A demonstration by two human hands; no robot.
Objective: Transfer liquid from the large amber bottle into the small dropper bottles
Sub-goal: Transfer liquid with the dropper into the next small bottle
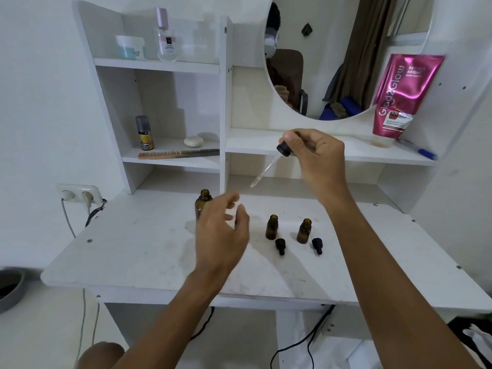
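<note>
The large amber bottle (pixel 203 203) stands uncapped on the white table (pixel 133 257), partly hidden behind my left hand (pixel 222 233). That hand hovers blurred just right of it, fingers apart and holding nothing. My right hand (pixel 316 158) is raised above the table and pinches a dropper (pixel 277 158) by its black bulb, the glass pipette slanting down-left. Two small amber dropper bottles (pixel 272 227) (pixel 304 230) stand open at the table's middle. A black dropper cap lies in front of each (pixel 280 245) (pixel 317 245).
A white shelf unit behind holds a spray can (pixel 145 133), a comb (pixel 178 154), a soap (pixel 193 141), a jar and a perfume bottle. A pink tube (pixel 399 97) and a blue pen (pixel 418 149) sit on the right shelf under a round mirror. A wall socket (pixel 79 195) is at left.
</note>
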